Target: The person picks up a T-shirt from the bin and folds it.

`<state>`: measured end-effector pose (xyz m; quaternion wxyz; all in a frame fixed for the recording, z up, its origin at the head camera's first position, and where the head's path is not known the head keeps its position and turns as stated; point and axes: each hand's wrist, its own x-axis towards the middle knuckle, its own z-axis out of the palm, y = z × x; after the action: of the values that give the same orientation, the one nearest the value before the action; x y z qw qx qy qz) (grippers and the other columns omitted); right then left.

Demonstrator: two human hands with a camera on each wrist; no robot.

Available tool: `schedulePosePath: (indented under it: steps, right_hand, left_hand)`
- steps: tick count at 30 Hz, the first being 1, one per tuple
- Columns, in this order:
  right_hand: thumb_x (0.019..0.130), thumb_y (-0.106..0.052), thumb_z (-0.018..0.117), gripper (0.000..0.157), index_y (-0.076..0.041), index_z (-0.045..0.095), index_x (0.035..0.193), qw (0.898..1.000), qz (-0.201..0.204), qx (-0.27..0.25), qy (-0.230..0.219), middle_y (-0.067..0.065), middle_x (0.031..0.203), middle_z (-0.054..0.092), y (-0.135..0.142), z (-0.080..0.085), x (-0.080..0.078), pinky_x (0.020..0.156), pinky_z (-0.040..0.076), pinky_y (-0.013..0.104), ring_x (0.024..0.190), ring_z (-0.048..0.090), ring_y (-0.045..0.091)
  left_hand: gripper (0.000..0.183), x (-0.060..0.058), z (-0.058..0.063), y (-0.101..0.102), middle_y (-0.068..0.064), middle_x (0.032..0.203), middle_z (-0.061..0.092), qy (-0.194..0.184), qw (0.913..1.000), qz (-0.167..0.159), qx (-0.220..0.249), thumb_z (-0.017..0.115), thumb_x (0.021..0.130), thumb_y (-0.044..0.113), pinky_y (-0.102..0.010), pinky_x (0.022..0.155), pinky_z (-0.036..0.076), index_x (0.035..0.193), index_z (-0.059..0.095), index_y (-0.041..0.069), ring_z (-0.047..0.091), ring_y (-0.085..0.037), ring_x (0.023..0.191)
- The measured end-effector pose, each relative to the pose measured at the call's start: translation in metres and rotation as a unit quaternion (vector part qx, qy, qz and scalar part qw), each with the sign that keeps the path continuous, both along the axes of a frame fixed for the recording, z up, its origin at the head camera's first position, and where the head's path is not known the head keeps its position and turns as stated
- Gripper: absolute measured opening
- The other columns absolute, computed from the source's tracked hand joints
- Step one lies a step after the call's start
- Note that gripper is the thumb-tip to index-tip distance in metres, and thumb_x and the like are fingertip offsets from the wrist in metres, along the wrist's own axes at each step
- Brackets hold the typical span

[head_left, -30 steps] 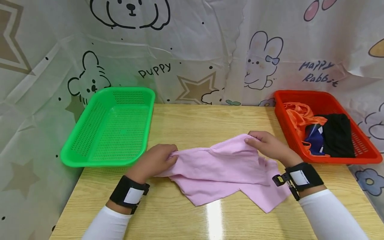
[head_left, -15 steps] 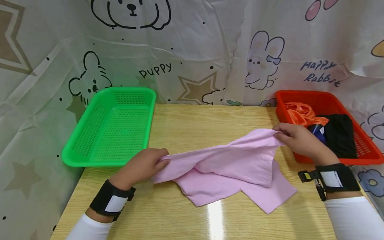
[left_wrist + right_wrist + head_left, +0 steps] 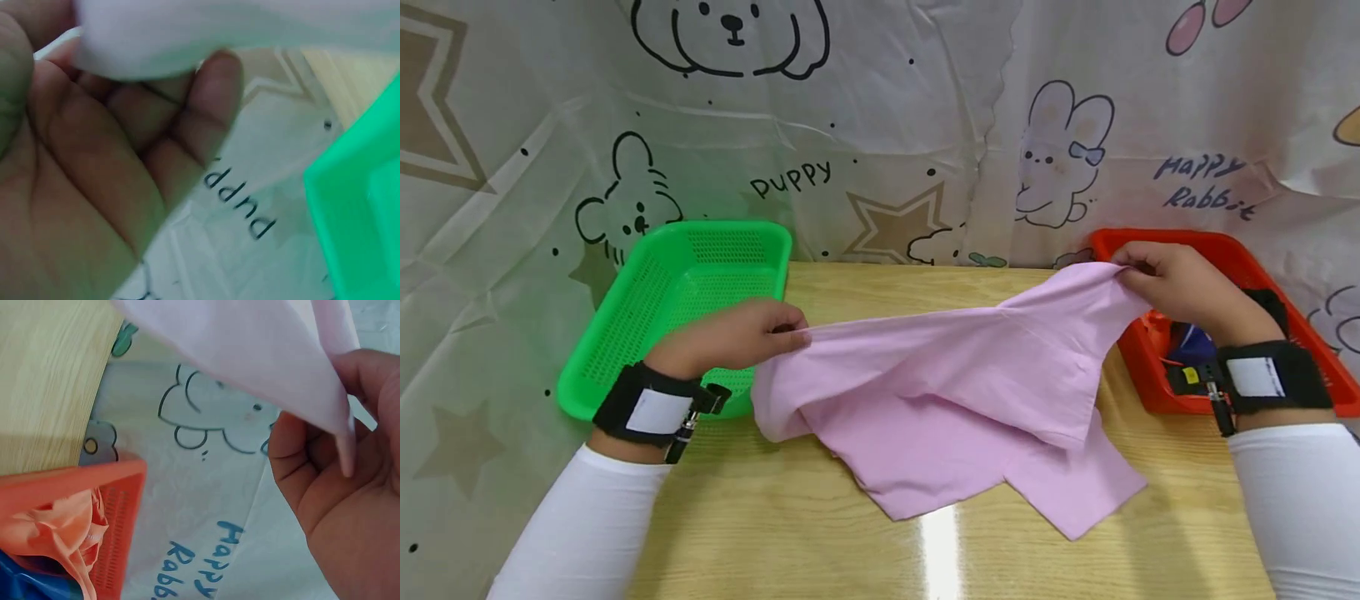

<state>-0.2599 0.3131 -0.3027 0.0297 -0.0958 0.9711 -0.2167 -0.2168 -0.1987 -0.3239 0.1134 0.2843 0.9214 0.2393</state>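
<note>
A pink garment (image 3: 925,400) is stretched between my two hands, its upper edge lifted and its lower part spread on the table. At its upper left corner my left hand (image 3: 737,333) pinches the cloth between thumb and fingers. My right hand (image 3: 1187,287) pinches the upper right corner, in front of the red basket. In the left wrist view the cloth (image 3: 206,37) covers the fingertips in part. The right wrist view shows a fold of the garment (image 3: 269,369) between thumb and curled fingers, with a small tip hanging below.
A green basket (image 3: 576,383) stands at the left, partly behind my left forearm. At the right is a red basket (image 3: 1138,375) with orange cloth (image 3: 56,525), blue cloth (image 3: 37,581) and black cloth (image 3: 1266,304) in it. A printed curtain (image 3: 865,100) hangs behind the wooden table (image 3: 820,533).
Both hands have lifted the garment's upper edge away from me. The right hand has moved right and up, the left hand outward and up, stretching the edge wider.
</note>
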Motion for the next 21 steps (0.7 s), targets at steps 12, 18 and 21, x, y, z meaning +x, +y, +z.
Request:
schedulePosePath:
  steps: [12, 18, 21]
  right_hand:
    - [0.094, -0.027, 0.051, 0.037, 0.001, 0.061, 0.115, 0.997, -0.037, 0.013, 0.065, 0.023, 0.105, 0.052, 0.021, -0.011, -0.035, 0.071, 0.052, 0.050, 0.087, 0.047, 0.035]
    - [0.093, -0.017, 0.050, 0.037, 0.007, 0.057, 0.121, 0.995, -0.065, 0.043, 0.066, 0.031, 0.109, 0.057, -0.009, -0.029, -0.076, 0.077, 0.047, 0.055, 0.089, 0.047, 0.043]
    - [0.094, -0.021, 0.048, 0.038, 0.005, 0.060, 0.119, 0.993, -0.102, 0.006, 0.050, 0.030, 0.108, 0.060, -0.030, -0.047, -0.093, 0.079, 0.048, 0.054, 0.091, 0.049, 0.042]
  left_hand:
    - [0.007, -0.030, -0.012, -0.001, -0.003, 0.079, 0.061, 0.052, 0.9977, -0.004, -0.043, 0.060, 0.090, 0.014, -0.035, 0.062, 0.045, 0.085, 0.064, 0.009, 0.050, -0.016, 0.069]
    - [0.018, -0.072, -0.028, 0.019, -0.016, 0.082, 0.063, 0.168, 0.9625, 0.181, -0.112, 0.051, 0.090, 0.013, -0.044, 0.063, 0.050, 0.083, 0.066, 0.004, 0.058, -0.028, 0.076]
    - [0.022, -0.089, -0.043, 0.027, -0.011, 0.067, 0.058, 0.155, 0.9408, 0.292, -0.074, 0.047, 0.084, 0.012, -0.041, 0.049, 0.045, 0.065, 0.056, 0.008, 0.056, -0.029, 0.066]
